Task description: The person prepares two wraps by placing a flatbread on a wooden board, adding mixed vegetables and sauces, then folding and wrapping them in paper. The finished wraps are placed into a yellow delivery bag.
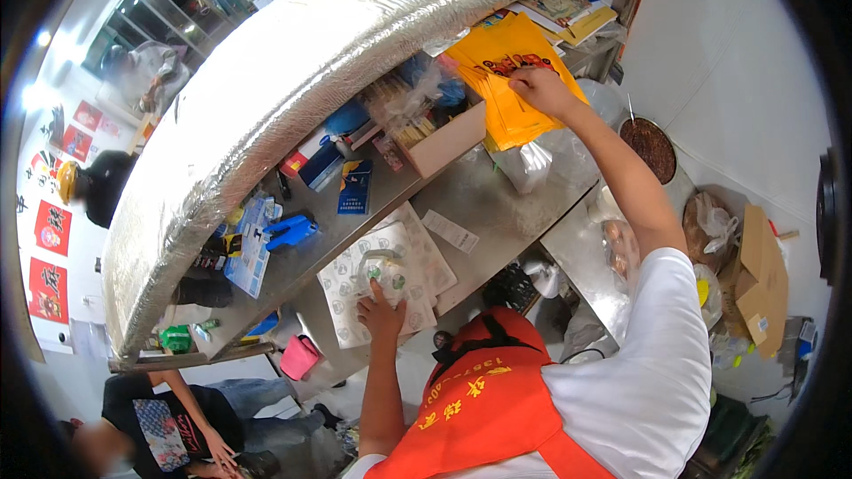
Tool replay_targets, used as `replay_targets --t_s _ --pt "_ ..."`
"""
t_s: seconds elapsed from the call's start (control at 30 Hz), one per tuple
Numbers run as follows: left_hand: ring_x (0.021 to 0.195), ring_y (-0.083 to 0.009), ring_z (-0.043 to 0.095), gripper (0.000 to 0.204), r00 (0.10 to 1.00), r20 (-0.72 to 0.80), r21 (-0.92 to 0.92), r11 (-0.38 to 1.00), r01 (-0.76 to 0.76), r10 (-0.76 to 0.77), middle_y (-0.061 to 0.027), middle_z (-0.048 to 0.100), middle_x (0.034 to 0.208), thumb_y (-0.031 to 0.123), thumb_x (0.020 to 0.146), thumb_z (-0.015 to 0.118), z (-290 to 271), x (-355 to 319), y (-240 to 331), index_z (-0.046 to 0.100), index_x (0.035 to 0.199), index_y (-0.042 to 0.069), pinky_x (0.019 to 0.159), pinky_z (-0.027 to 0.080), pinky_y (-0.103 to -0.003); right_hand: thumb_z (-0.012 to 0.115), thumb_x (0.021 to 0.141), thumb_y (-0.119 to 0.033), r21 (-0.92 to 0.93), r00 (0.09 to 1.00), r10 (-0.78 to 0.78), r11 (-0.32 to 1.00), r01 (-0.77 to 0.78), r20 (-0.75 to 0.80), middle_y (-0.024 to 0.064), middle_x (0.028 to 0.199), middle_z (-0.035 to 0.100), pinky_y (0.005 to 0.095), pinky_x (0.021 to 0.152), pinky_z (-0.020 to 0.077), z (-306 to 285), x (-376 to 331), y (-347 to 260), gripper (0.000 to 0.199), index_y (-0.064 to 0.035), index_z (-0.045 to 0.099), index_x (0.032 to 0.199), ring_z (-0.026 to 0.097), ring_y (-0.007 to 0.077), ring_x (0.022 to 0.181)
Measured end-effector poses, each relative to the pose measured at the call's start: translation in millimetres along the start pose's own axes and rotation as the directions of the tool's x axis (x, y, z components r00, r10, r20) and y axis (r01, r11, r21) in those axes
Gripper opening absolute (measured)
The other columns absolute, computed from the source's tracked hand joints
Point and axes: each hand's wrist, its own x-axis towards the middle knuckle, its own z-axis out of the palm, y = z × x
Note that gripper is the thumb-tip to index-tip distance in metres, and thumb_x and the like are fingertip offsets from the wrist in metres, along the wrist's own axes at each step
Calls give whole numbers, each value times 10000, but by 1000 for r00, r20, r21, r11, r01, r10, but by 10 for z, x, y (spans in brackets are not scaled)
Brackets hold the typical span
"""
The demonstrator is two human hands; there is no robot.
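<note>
Up at the shelf, my right hand [543, 90] is closed on the top of a stack of yellow printed bags [510, 120]. The bags hang partly over the shelf's front, and my fingertips hide where they pinch. Lower down, my left hand [382, 309] has its fingers apart, touching the near side of a pale round container [382, 273], seemingly wrapped in clear plastic. What the container holds is hard to make out. It sits on sheets of printed white paper [342, 279] on the metal counter.
A cardboard box [448, 137] of packets stands left of the bags. A blue booklet [355, 186] and a blue stapler-like object [290, 231] lie on the shelf. A paper slip [451, 231] rests beside the paper sheets. At right stands a round dark-filled pot [648, 151]. Another person [169, 421] sits lower left.
</note>
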Motion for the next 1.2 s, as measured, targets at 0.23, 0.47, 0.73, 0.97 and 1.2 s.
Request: replay_targets --t_s 0.23,0.47,0.73,0.97,1.2 --pt "1354 -569 248 1069 998 49 -12 1000 28 -27 -395 278 1425 488 795 710 -55 -15 25 26 1565 202 1050 240 -689 612 957 -238 460 941 317 822 -336 120 57 867 686 301 706 486 -55 -90 317 277 18 680 1036 599 143 759" --pt "1343 -573 266 1108 994 90 41 997 65 -68 -413 272 1425 500 791 706 18 124 60 -30 1560 192 1051 216 -709 521 1005 -230 827 720 613 554 -98 -326 69 1031 664 305 850 478 -809 627 358 312 15 610 1177 604 151 945" --pt "1226 -390 512 495 891 -441 -548 754 -363 108 -261 543 1286 279 895 667 -541 -421 -44 540 1314 49 993 421 -464 397 1049 -278 994 816 571 -11 109 -83 124 1367 554 433 1082 403 -792 -341 -1207 413 -40 475 1377 530 269 1256" --pt "1335 -237 451 554 685 87 -661 -472 583 723 -89 492 1446 443 1042 390 -463 -465 756 420 1449 69 1128 330 -383 407 1022 -334 676 807 -4 -544 -497 590 121 1277 590 429 993 462 345 -1635 -3066 445 -62 495 1362 579 285 1124" --pt "1276 -241 498 531 889 113 -415 -792 448 444 -91 511 1420 390 1011 504 -443 -712 333 446 1419 57 1088 388 -417 338 1053 -348 657 666 199 -507 -558 719 113 1302 583 425 1010 442 888 -1659 -3276 467 -42 477 1378 561 275 1174"
